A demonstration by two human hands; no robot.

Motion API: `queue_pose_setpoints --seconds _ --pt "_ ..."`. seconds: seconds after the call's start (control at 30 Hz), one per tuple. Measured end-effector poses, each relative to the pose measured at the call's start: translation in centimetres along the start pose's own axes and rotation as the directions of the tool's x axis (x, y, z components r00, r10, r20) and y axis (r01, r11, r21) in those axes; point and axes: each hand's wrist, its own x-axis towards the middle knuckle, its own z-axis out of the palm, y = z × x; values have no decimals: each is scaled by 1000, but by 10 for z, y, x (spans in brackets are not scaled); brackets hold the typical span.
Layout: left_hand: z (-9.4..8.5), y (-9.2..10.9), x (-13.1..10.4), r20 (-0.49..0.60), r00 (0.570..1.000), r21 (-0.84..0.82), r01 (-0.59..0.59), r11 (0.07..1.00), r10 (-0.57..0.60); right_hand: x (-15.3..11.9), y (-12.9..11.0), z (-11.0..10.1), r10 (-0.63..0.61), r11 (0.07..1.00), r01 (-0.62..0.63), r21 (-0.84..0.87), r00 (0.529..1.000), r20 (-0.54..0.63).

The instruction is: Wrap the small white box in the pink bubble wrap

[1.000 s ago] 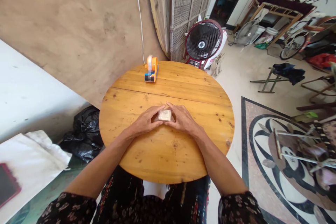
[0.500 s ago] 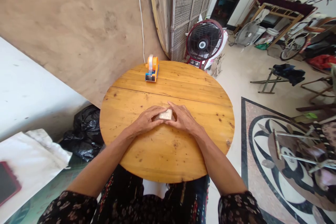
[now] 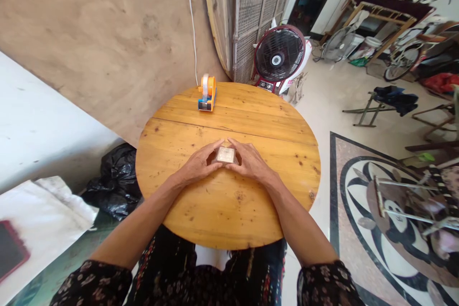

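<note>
While both hands pinch it | left hand [image 3: 198, 166] | right hand [image 3: 251, 164] | small pale packet [image 3: 225, 155] edges hidden

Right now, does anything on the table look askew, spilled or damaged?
Nothing stands out. Both hands, left hand and right hand, hold the small flat packet at the middle of the round table; the tape dispenser stands upright near the far edge.

A lived-in home room: round wooden table [image 3: 229, 201], floor fan [image 3: 278, 55] far behind it, patterned panda floor [image 3: 390, 210] right, cluttered furniture [image 3: 387, 14] far right.
</note>
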Motion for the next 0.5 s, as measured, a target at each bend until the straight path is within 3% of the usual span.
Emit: queue_pose_setpoints --seconds 0.13,0.23,0.33,0.43,0.5 --pt "1 -7 -2 27 999 -199 40 979 -35 0 -2 -1 22 1000 -22 -12 1000 1" --pt "-12 -15 9 -87 983 -235 140 962 -164 -1 -3 -2 32 999 -32 -4 999 18" --pt "-35 -24 41 -339 880 -107 315 943 -332 -1 -5 -4 41 999 -41 -4 999 23" --pt "-52 -38 87 -492 823 62 358 932 -283 0 -6 -6 52 999 -51 -13 998 23" --pt "-54 -48 116 -523 799 103 404 909 -296 0 -7 -7 54 999 -53 -9 998 32"
